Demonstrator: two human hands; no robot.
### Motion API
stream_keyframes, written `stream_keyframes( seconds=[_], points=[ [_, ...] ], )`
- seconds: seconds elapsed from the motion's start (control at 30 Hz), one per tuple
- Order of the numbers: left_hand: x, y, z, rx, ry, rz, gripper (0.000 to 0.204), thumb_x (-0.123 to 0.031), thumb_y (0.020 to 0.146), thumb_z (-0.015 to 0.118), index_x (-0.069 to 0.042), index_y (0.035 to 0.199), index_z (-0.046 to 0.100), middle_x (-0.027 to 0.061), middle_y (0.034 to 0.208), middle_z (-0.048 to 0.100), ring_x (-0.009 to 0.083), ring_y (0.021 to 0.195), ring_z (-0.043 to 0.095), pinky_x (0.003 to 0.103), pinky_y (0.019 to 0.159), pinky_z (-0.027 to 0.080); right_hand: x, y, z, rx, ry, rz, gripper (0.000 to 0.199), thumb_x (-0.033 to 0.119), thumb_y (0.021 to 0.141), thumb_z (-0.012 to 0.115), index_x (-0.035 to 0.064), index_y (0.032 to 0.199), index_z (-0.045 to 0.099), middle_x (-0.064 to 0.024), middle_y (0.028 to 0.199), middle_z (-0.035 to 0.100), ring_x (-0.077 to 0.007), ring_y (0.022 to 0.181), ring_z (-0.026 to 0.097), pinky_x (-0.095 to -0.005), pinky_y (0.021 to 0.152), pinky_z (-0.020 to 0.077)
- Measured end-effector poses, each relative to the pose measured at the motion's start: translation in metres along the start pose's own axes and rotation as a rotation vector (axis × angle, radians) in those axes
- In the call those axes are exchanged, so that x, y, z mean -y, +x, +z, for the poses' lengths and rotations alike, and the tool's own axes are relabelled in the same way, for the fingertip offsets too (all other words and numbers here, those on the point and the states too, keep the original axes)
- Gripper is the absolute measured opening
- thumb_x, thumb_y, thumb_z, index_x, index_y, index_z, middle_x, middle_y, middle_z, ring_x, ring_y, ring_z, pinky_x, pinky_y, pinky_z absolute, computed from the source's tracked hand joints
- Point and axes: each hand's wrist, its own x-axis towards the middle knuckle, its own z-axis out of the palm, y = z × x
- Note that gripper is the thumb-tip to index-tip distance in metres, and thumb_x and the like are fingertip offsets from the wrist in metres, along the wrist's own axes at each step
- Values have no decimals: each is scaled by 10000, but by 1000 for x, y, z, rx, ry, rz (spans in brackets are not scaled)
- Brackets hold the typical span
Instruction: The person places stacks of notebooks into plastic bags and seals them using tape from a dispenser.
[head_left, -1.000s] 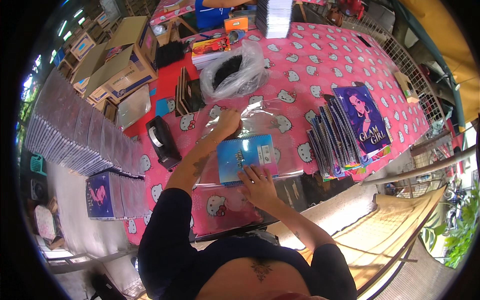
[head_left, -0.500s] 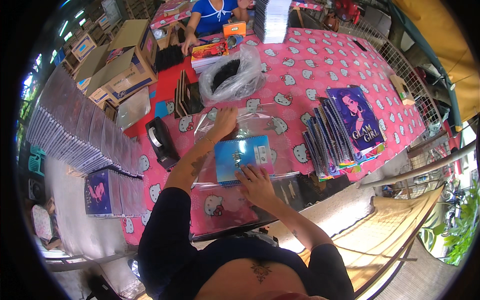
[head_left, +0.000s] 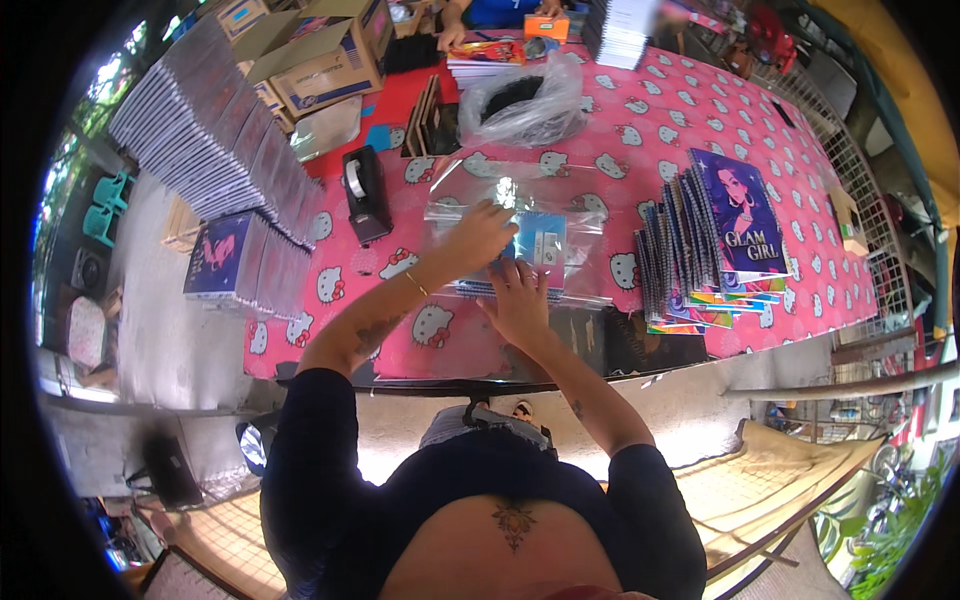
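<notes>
A blue notebook (head_left: 541, 243) lies inside a clear plastic sleeve (head_left: 470, 190) on the pink patterned tablecloth (head_left: 640, 110). My left hand (head_left: 477, 236) presses flat on the sleeve over the notebook's left part. My right hand (head_left: 518, 297) rests on the sleeve's near edge, fingers spread against it. Both hands lie flat on the plastic without gripping it.
A fanned stack of spiral notebooks (head_left: 715, 240) lies to the right. A black tape dispenser (head_left: 365, 193) stands at the left, beside long rows of wrapped notebooks (head_left: 215, 140). Behind are a clear bag (head_left: 520, 100), cardboard boxes (head_left: 320, 50) and another person's hands (head_left: 452, 38).
The notebook has come down from a raised position onto the table inside the sleeve. Both hands now press flat on it instead of holding it up.
</notes>
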Motion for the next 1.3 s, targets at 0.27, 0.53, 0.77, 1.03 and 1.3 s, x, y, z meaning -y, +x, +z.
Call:
stream_keyframes(
  seconds=[0.27, 0.53, 0.77, 1.03, 1.3],
  points=[
    [-62, -41, 45, -213, -297, -375, 182, -98, 822, 634, -10, 980, 641, 183, 924, 677, 376, 806, 674, 443, 715, 554, -14, -13, 33, 6, -78, -58, 625, 323, 834, 679, 68, 1377, 501, -197, 1403, 449, -380, 1403, 336, -698, 1080, 226],
    [-76, -53, 47, -80, -198, -444, 266, -102, 839, 578, 16, 1072, 630, 183, 1193, 627, 349, 1091, 607, 447, 920, 489, -33, -5, -13, -86, 332, -4, 722, 179, 786, 710, 81, 1430, 400, -218, 1397, 352, -375, 1370, 289, -577, 1085, 252],
    [-94, -69, 27, -94, -42, -383, 493, -241, 929, 546, 60, 1318, 503, 224, 1358, 529, 372, 1301, 473, 529, 1101, 334, -62, 4, -8, 100, -221, -248, 568, 242, 775, 744, 52, 1283, 574, -81, 1198, 576, -245, 1109, 565, -474, 1019, 357],
    [94, -188, -25, -645, 30, -1167, 224, -193, 826, 722, 18, 897, 696, 164, 831, 680, 287, 763, 632, 401, 630, 482, -55, 4, -22, 85, -243, -288, 544, 314, 802, 714, 32, 1250, 590, -89, 1128, 588, -238, 1047, 590, -436, 997, 385],
    [93, -184, 6, -1160, -1434, -1389, 134, -138, 794, 719, -11, 839, 725, 50, 780, 691, 131, 664, 623, 285, 567, 478, -57, 0, -21, 32, -217, -251, 544, 277, 770, 734, 39, 1241, 600, -69, 1045, 584, -228, 998, 603, -422, 967, 400]
  ],
)
